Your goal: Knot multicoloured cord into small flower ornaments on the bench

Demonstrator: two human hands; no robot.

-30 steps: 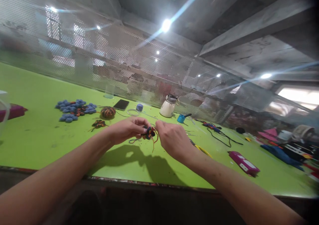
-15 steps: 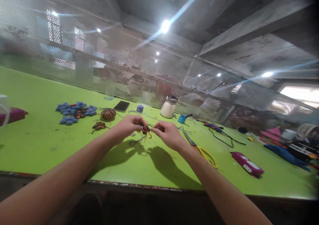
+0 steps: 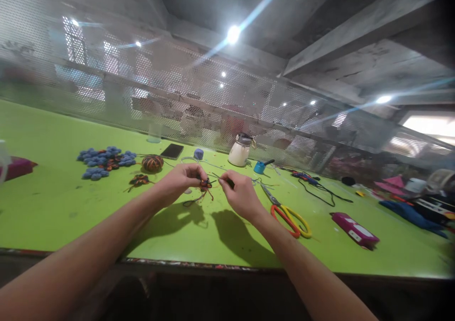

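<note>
Pinched in my left hand [image 3: 183, 181] is a small crocheted piece [image 3: 205, 184] of dark and orange yarn, with loose yarn ends hanging below it. My right hand [image 3: 240, 190] is closed on a thin dark stick-like tool [image 3: 215, 175], whose tip points toward the piece; its exact kind is too small to make out. A narrow gap separates the two hands above the green table [image 3: 156, 245]. Scissors [image 3: 284, 212] with one red and one yellow handle lie beside my right forearm.
Left of my hands are blue crocheted flowers [image 3: 95, 157], a dark-orange crocheted piece [image 3: 140, 180] and a multicoloured yarn ball [image 3: 152, 163]. Behind stand a phone [image 3: 172, 151], a blue yarn ball [image 3: 198, 154], a white jug [image 3: 239, 152] and a blue pot [image 3: 259, 168]. A magenta case [image 3: 355, 230] lies right.
My right hand has drawn slightly away from the crocheted piece, so the thin tool shows between the hands. The scissors' red handle has come into clearer view.
</note>
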